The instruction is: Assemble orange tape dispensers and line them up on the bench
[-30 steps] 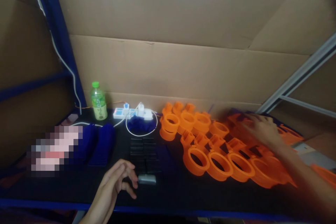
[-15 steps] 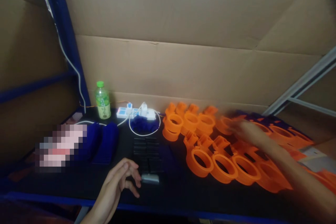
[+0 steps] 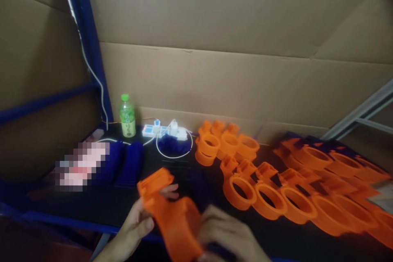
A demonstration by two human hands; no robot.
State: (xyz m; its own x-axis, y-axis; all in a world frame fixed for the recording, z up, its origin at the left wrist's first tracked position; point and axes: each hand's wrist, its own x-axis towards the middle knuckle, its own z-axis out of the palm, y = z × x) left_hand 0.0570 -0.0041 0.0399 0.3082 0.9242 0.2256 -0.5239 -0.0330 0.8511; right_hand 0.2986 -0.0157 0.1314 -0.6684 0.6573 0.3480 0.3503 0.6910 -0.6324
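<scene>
Close to me, above the table's front edge, an orange plastic ring bracket [image 3: 170,219] is held tilted between both hands. It has a round ring at one end and a block-like clip at the other. My left hand [image 3: 136,223] is closed around the neck below the clip, thumb on the near side and fingertips showing behind. At the ring's right side, my right hand [image 3: 229,229] grips the rim, slightly blurred, some of its fingers hidden by the ring. Matching orange ring brackets [image 3: 270,200] stand in rows to the right.
On the black table [image 3: 86,208], dark blue pieces [image 3: 130,163] lie at left beside a pixelated patch. Behind stand a green-capped bottle [image 3: 127,116] and a white power strip [image 3: 149,131] with cables. A cardboard wall [image 3: 215,82] closes off the back.
My right hand has come back from the far row with one orange ring bracket, leaving a gap there. My left hand, earlier empty and open, has closed on the bracket. The view has shifted slightly.
</scene>
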